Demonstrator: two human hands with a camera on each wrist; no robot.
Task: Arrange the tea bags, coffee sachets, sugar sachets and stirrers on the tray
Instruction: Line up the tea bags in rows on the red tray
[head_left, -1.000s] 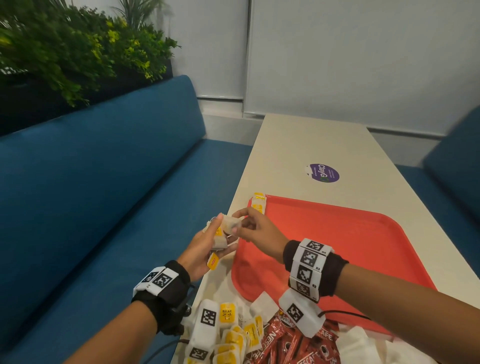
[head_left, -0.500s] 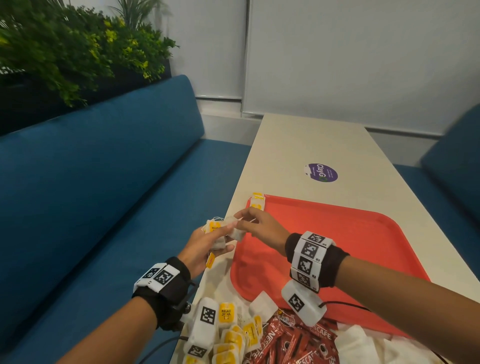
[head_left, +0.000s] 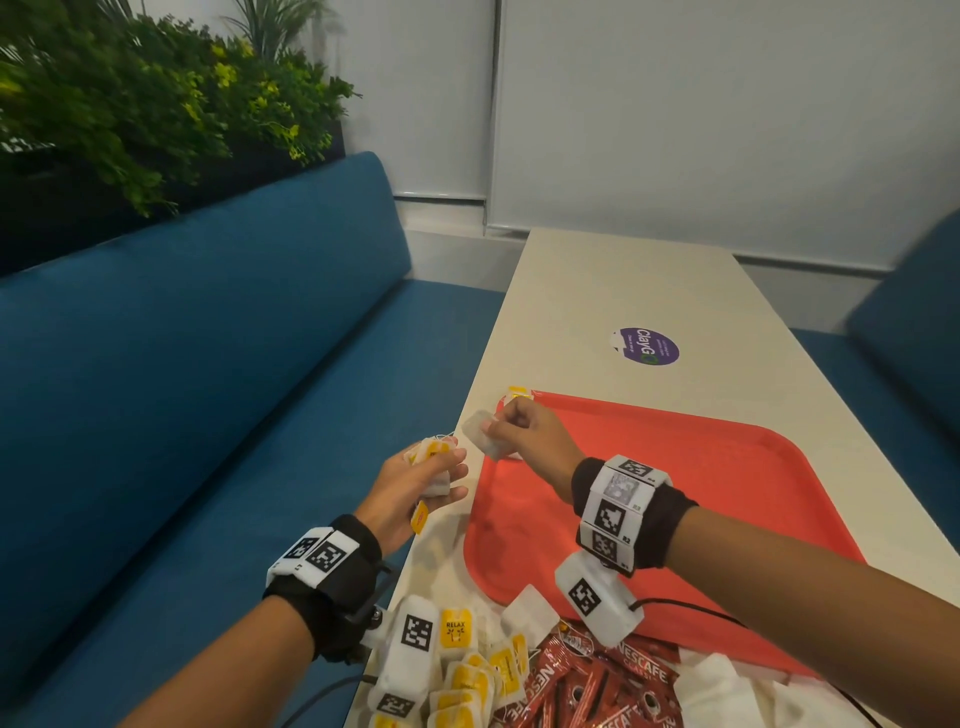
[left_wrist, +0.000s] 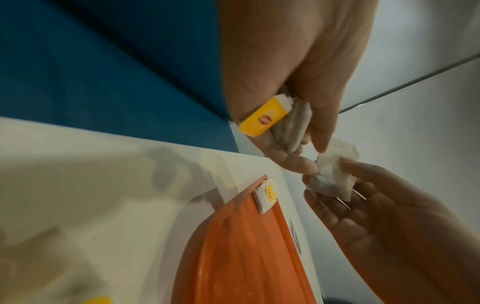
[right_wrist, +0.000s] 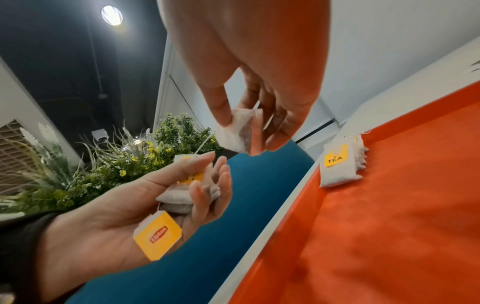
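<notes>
The right hand (head_left: 524, 441) pinches one white paper tea bag (head_left: 482, 434) between thumb and fingertips, held in the air just left of the far left corner of the red plastic tray (head_left: 727, 493). A thin string (right_wrist: 201, 147) runs from this bag toward the left hand (head_left: 410, 493), which is just beside it. The left hand's grip is curled around a small bunch of white tea bags (right_wrist: 189, 185), thumb pressing on top; a yellow paper tag (right_wrist: 157, 238) with a red logo dangles below the palm. A short row of tea bags with yellow labels (right_wrist: 340, 166) stands against the tray's far left rim. On the pale desk (head_left: 597, 291) near the person, loose yellow-tagged tea bags (head_left: 467, 670) lie in a heap left of red coffee sachets (head_left: 592, 686) and white sachets (head_left: 727, 691). A blue upholstered bench (head_left: 182, 389) runs along the left.
</notes>
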